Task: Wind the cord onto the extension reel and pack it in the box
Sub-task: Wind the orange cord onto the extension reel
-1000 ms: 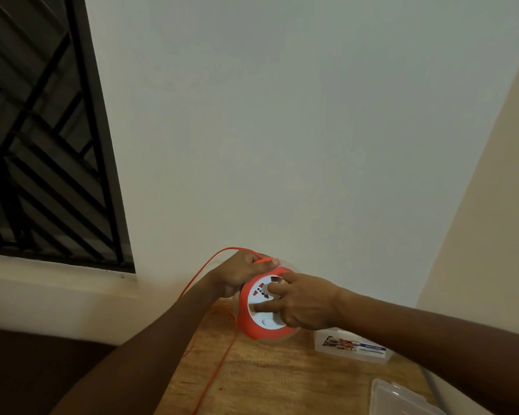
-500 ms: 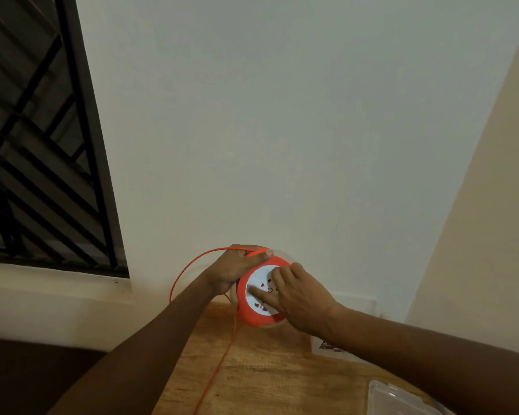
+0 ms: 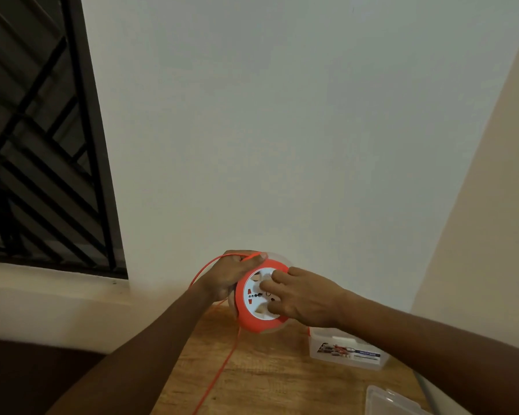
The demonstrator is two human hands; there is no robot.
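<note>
An orange extension reel (image 3: 252, 320) with a white socket face is held up above the wooden table (image 3: 270, 375). My left hand (image 3: 226, 277) grips the reel's back and rim from the left, with the orange cord (image 3: 222, 366) running over its fingers. My right hand (image 3: 301, 295) rests on the white face, fingertips pressed into it. The cord loops out to the left of my left hand and hangs down past the table's front edge. A clear plastic box (image 3: 346, 351) with a printed label stands on the table under my right forearm.
A clear plastic lid (image 3: 393, 401) lies at the table's near right corner. A white wall rises just behind the table, a beige wall closes in on the right. A dark barred window (image 3: 39, 139) with a pale sill is at the left.
The reel's socket face has turned under my right fingers, which shifted across it. The cord loop over my left hand has changed shape. The view has shifted slightly.
</note>
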